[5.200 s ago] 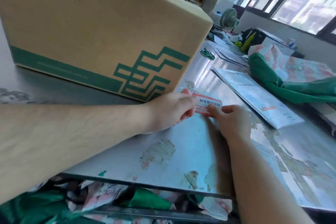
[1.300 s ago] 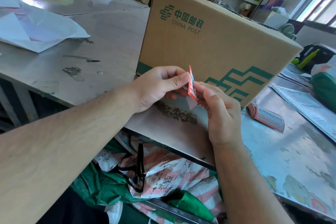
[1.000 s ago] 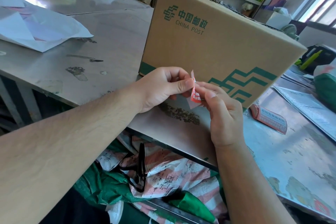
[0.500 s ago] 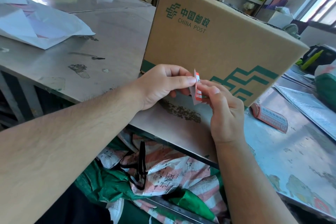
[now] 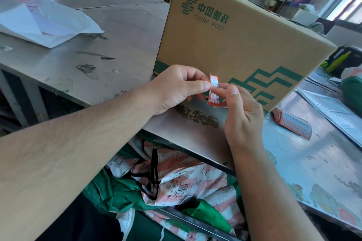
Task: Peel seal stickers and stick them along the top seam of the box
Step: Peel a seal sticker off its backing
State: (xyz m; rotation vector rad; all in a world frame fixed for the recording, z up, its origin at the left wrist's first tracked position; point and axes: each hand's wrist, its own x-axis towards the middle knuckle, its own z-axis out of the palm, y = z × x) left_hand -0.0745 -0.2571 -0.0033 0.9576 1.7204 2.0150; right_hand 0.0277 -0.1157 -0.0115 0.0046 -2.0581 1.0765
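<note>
Both hands pinch seal sticker (image 5: pixel 214 92): left hand (image 5: pixel 176 88) upper part, right hand (image 5: pixel 242 111) lower; print unreadable, box (image 5: pixel 235 45) seam hidden.

White paper (image 5: pixel 54 25) on metal table (image 5: pixel 127 31); striped sacks (image 5: pixel 186 188) beneath.

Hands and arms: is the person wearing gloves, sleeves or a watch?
No. The left hand and right hand are bare: no gloves, rings or watch. Both forearms are bare too, with fine hair and no sleeves in view. The nails are short.
</note>
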